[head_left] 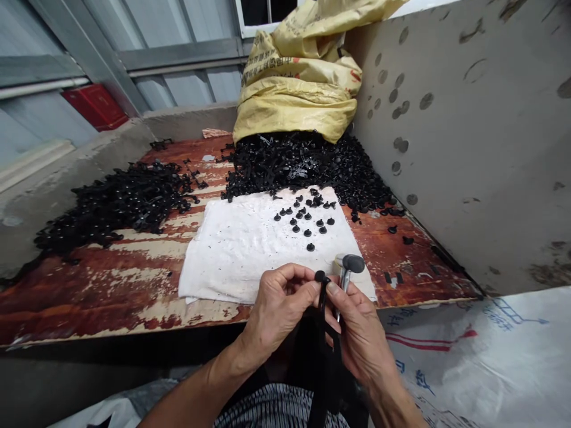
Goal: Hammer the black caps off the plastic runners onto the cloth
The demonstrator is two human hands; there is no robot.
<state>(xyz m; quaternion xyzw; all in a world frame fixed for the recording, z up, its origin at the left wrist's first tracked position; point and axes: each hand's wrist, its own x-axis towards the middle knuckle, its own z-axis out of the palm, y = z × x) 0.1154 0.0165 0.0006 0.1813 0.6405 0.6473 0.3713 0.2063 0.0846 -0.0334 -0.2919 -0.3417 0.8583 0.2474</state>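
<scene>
My left hand (279, 306) is closed in a pinch on a small black plastic piece (320, 277) at the front edge of the workbench. My right hand (359, 333) is closed too, gripping a black strap-like part (322, 315) and the shaft of a small hammer (350, 266) with a rubber head. Both hands meet over the near edge of a white cloth (241, 249). Several loose black button-shaped pieces (303, 217) lie on the cloth's far right part.
A big heap of black plastic parts (307, 163) spills from a yellow sack (303, 77) at the back. Another heap (120, 202) lies left on the worn red board (89, 285). A grey spotted panel (482, 137) walls the right. A printed white sack (482, 356) lies lower right.
</scene>
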